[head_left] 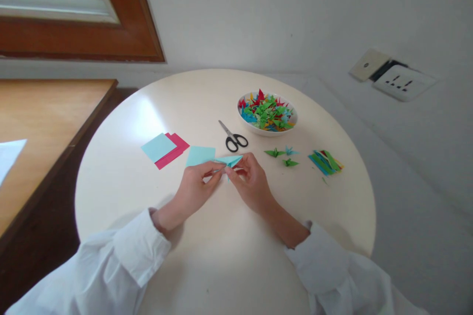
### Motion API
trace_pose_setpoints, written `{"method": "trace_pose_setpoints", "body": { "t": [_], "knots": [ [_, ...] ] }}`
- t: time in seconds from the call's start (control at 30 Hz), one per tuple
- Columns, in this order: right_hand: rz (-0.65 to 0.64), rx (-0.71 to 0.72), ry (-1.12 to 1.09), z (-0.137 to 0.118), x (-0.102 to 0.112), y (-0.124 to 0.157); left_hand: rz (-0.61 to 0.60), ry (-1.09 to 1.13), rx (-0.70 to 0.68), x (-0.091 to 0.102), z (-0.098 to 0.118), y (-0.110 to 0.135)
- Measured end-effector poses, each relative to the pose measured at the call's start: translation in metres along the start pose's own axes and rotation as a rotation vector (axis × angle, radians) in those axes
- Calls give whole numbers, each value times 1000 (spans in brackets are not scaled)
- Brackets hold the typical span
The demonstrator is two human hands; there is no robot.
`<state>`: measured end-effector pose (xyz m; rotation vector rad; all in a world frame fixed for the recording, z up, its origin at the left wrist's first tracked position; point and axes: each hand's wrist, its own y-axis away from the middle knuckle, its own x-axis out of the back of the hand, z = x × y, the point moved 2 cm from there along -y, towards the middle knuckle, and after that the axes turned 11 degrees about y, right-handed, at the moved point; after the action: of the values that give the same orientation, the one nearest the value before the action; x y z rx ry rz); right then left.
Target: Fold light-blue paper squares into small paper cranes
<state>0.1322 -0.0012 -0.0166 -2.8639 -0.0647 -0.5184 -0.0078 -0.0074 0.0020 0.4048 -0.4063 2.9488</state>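
Between my fingertips is a light blue piece of folded origami paper (pixel 231 160), partly hidden by the fingers. My left hand (pixel 196 184) pinches its left and lower side. My right hand (pixel 252 180) is closed on its right side, thumb in front. A flat light blue paper square (pixel 200 154) lies on the table just behind my left hand. Scissors (pixel 234 138) with black handles rest beyond my hands, blades pointing away and slightly apart. Right of my right hand sit small folded paper cranes, two green (pixel 274 153) and one blue (pixel 290 150).
A white bowl (pixel 267 133) heaped with coloured paper cranes stands at the back right of the round white table (pixel 221 266). Light blue and red paper squares (pixel 158 147) lie at left. Paper strips (pixel 326 162) are piled at right. A wooden desk (pixel 48 123) stands further left.
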Motion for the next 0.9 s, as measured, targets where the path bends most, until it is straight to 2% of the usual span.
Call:
{"method": "trace_pose_setpoints", "body": {
  "t": [0.27,0.37,0.5,0.6,0.67,0.8,0.9],
  "knots": [
    [49,15,118,-2,6,-1,-118,-56,-27,-3,3,0],
    [105,76,246,-4,10,-3,-124,-71,-70,-1,8,-1],
    [180,241,464,-6,15,-5,-30,-118,-93,6,12,-2],
    [220,341,553,-7,17,-5,93,-137,-123,9,10,-3],
    [242,407,590,-9,18,-4,129,-116,-121,9,7,-3],
    [240,533,667,-13,18,-2,48,15,-66,6,2,-1],
    [218,580,713,-16,18,-1,-35,-3,-59,4,4,0]
  ]
}}
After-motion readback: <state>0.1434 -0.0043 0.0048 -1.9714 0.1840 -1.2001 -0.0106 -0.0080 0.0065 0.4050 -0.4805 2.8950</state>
